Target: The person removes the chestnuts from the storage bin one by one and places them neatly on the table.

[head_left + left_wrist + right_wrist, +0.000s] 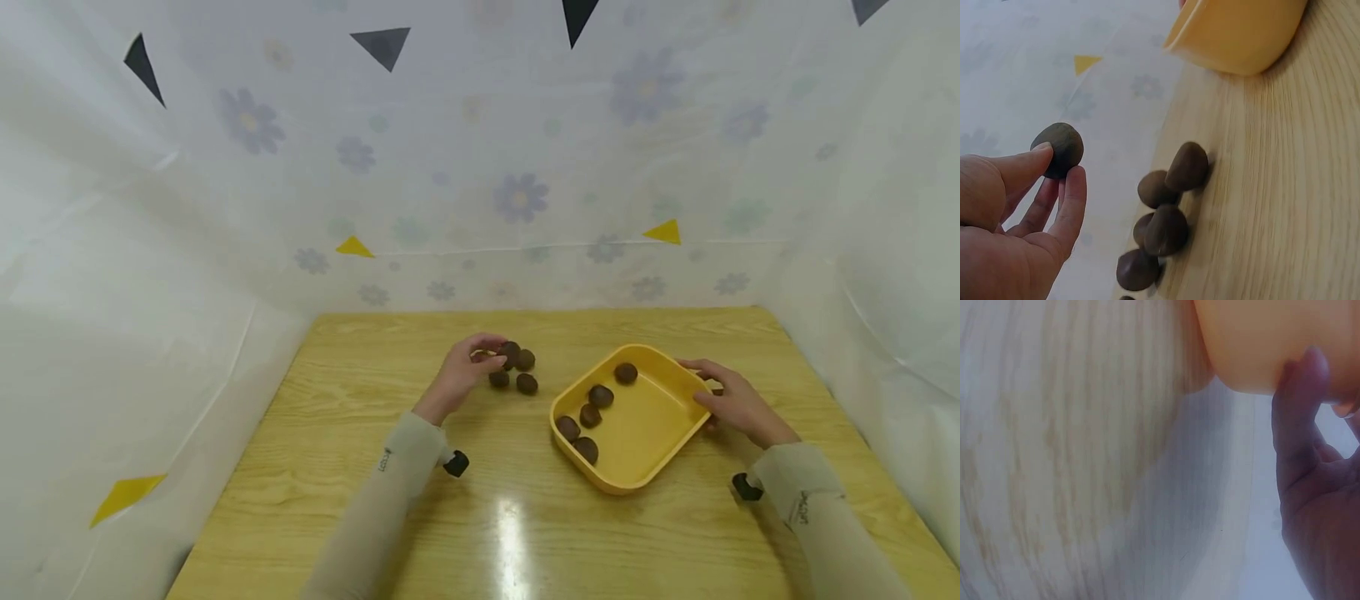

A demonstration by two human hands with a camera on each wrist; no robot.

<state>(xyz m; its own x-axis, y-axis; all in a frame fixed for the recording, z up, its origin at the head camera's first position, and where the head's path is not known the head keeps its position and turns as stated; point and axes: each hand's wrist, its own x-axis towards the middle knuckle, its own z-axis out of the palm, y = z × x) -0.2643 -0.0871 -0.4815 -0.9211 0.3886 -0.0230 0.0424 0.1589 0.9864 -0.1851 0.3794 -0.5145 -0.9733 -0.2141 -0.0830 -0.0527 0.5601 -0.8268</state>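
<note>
My left hand pinches a dark brown chestnut between thumb and fingertips, raised off the tabletop in the left wrist view. Close by it, several more chestnuts lie loosely grouped on the table. To their right is a yellow rectangular tray, set at an angle, with several chestnuts along its left side. My right hand holds the tray's right corner from outside; in the right wrist view the thumb presses the outer wall, and the other fingers are partly hidden.
Everything rests on a wood-grain table. A white flowered curtain hangs behind its far edge, and plain white sheets stand at both sides. A small black device sits at each wrist.
</note>
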